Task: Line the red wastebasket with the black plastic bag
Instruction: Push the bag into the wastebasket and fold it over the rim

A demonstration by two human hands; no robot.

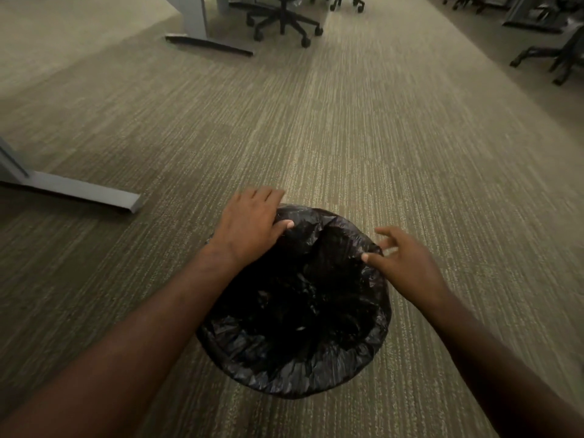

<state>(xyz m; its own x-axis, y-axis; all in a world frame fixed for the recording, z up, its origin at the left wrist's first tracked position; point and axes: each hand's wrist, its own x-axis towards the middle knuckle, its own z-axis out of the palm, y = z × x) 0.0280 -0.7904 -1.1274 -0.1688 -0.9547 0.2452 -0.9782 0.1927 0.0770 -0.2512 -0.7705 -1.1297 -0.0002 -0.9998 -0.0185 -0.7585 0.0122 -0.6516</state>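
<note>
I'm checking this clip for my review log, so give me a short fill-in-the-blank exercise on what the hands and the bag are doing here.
1. The bag draped over the round rim is ____ in colour.
2. The left hand rests on the bag's ____ edge, away from the camera.
3. The right hand has its fingers ____ at the bag's right side.
4. The floor around the bag is covered with ____.

Missing words: black; far; spread; carpet

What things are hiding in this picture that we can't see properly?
- Wastebasket: head view, wholly wrapped by the black bag; no red shows.
- Bag's bottom: head view, too dark.
- Left hand fingertips: curled behind the bag's far rim.
- Right hand fingers: blurred.
- Office chair: seat cut off by the top edge.
</note>
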